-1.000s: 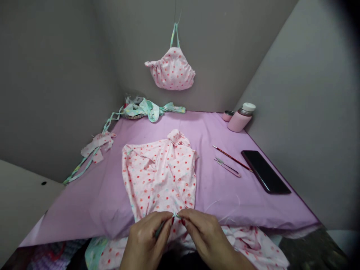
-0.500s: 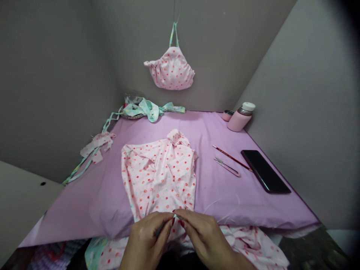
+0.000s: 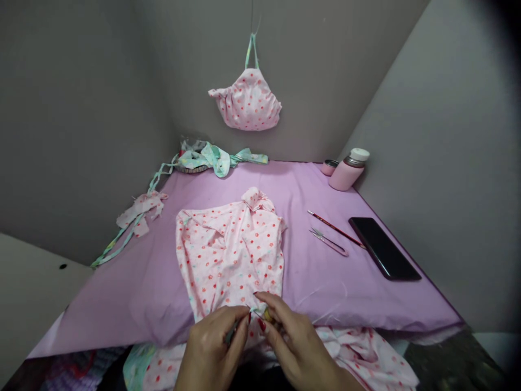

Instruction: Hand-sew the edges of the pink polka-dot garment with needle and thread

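Pink cloth with red dots (image 3: 228, 266) lies bunched on the table, its near part running under both hands. My left hand (image 3: 215, 342) is closed, thumb and forefinger pinching a small pale-green and pink edge of this cloth. Close on its right is my right hand (image 3: 295, 336), with the forefinger raised away from the thumb. A small yellowish thing (image 3: 267, 315) shows between the right fingers; its kind is unclear. A thin, needle-like line runs between the two hands' fingertips. What the curled right fingers grip is hidden.
Right of the cloth lie thread snips (image 3: 329, 242), a red pencil (image 3: 336, 229) and a black phone (image 3: 382, 248). A pink bottle (image 3: 345, 175) stands behind. Green cloth strips (image 3: 220, 160) lie at the back left. A dotted cloth piece (image 3: 250, 103) hangs against the wall.
My right forefinger has lifted up and away from its thumb, and the yellowish thing has come into view. My left hand keeps its pinch almost in place.
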{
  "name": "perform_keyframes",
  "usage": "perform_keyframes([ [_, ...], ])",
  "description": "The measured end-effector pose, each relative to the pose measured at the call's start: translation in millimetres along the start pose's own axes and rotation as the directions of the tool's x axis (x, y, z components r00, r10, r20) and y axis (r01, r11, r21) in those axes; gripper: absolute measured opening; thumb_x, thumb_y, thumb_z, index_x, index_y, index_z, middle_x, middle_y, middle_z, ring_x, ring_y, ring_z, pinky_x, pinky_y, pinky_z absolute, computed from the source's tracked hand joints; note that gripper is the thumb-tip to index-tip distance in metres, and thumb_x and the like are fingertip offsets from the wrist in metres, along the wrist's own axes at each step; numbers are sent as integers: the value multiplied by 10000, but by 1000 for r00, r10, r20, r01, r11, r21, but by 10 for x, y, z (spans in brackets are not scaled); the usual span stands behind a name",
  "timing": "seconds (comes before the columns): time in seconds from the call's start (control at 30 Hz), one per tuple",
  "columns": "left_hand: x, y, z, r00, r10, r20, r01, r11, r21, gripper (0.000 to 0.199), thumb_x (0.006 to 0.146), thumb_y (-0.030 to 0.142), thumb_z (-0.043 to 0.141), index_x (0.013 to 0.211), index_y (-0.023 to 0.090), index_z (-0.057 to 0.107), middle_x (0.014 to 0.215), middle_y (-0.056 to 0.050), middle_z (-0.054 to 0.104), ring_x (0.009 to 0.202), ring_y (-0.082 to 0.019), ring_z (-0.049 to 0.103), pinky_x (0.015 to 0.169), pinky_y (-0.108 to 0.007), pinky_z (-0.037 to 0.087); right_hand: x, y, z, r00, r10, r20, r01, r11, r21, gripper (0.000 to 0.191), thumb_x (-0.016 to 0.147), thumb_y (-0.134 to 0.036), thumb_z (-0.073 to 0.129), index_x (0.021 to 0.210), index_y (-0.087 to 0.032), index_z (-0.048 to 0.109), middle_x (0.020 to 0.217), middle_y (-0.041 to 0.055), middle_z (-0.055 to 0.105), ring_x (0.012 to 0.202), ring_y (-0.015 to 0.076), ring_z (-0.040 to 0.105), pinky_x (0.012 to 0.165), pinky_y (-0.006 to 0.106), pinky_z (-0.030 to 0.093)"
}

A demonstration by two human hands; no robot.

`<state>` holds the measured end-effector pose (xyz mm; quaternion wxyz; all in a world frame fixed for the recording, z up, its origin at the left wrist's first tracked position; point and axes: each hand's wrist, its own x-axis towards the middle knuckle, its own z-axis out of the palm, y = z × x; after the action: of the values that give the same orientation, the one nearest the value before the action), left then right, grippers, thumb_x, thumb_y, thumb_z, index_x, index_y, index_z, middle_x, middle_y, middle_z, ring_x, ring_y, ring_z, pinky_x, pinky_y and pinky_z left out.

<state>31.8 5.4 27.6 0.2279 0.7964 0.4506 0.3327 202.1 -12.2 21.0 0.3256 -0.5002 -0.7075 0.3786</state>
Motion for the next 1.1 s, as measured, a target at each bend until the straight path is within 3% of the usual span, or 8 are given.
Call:
perform_keyframes([
  [0.2,4,0,8,997,67,45,-66,998,-13,182,848,107,452,938,172,596,753,-29,685,655,-144,658,570,-218,519,12,3,11,1000,-23,4,23,1000,7,330,897,-143,352,1220,-183,408,825,33,617,723,136,573,632,229,434],
  [0.37,-2,-18,-8,995,71,69,-71,997,3,181,877,114,420,959,181,566,764,-30,663,667,-151,642,580,-240,513,112,-53,-113,968,-151,-202,124,983,-136,220,889,-162,425,1071,-184,546,860,58,552,831,168,522,727,283,408],
  [0.47,-1,-17,8,988,122,93,-127,991,50,182,897,132,387,926,177,561,721,-32,644,626,-165,627,537,-257,502,188,-110,-143,988,-97,-120,90,994,-62,145,878,-166,459,877,-175,604,779,33,525,781,148,507,694,254,393],
  [0.57,6,-7,30,979,164,122,-172,983,64,214,907,138,354,890,169,565,692,-40,634,609,-174,621,523,-268,499,237,-137,-101,995,-46,-88,51,997,52,169,875,-166,459,738,-158,557,735,15,505,743,128,495,676,232,379],
  [0.77,6,-27,23,978,173,113,-178,983,39,211,906,139,361,903,162,570,690,-47,627,608,-178,612,516,-268,495,270,-109,-78,999,26,-26,-22,992,122,121,862,-167,478,751,-156,525,742,3,511,708,110,480,649,210,369],
  [0.97,-8,-34,17,974,186,127,-194,980,50,224,894,123,373,872,157,594,683,-53,630,605,-178,605,525,-263,488,248,-135,-130,999,2,37,-2,1000,-17,132,829,-115,478,712,-150,527,703,8,521,687,119,473,628,222,340],
  [1.03,-8,-34,18,969,195,152,-204,978,46,238,892,128,363,845,157,594,675,-55,628,601,-180,600,530,-266,484,240,-132,-100,1000,-16,24,16,1000,-13,148,830,-121,467,696,-150,520,691,10,514,687,124,466,631,232,332],
  [1.1,-2,-31,12,968,182,172,-186,983,7,228,889,124,364,856,160,586,691,-53,633,621,-177,602,551,-258,476,247,-116,-56,999,15,-44,-10,994,109,168,844,-168,467,682,-150,505,681,7,498,676,121,456,628,233,333],
])
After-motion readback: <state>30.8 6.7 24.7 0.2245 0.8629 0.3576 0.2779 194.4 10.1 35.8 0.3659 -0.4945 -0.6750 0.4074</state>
